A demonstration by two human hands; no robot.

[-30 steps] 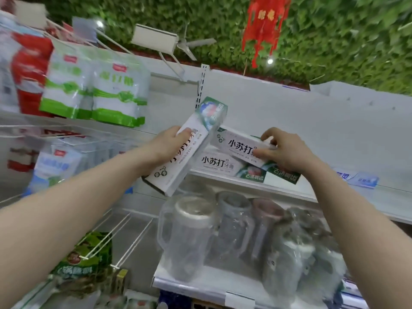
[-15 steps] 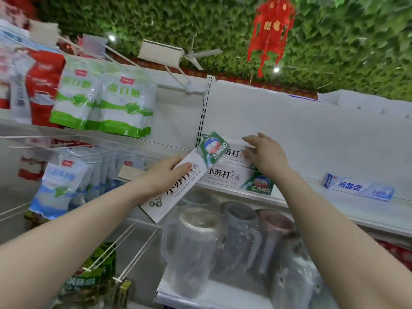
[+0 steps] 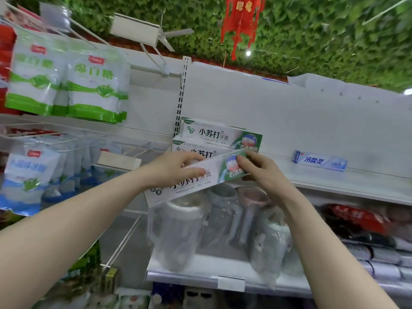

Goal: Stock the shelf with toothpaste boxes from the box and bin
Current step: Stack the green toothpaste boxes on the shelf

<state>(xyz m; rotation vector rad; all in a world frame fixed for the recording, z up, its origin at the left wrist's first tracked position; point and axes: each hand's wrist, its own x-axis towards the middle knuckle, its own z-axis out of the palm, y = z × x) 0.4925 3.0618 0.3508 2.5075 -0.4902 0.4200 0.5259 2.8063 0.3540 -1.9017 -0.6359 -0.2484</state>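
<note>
White-green toothpaste box (image 3: pixel 196 181) tilted before two stacked boxes (image 3: pixel 214 141) on shelf (image 3: pixel 334 186).

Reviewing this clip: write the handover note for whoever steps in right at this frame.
Left hand grips the middle of a green-and-white toothpaste box, tilted in front of the shelf. Right hand has its grip on that box's green end.
Done: two matching boxes stacked at the shelf's left end; one blue box lies further right.
Left: set the held box down, then fetch more. The supply box and bin are out of view.
</note>
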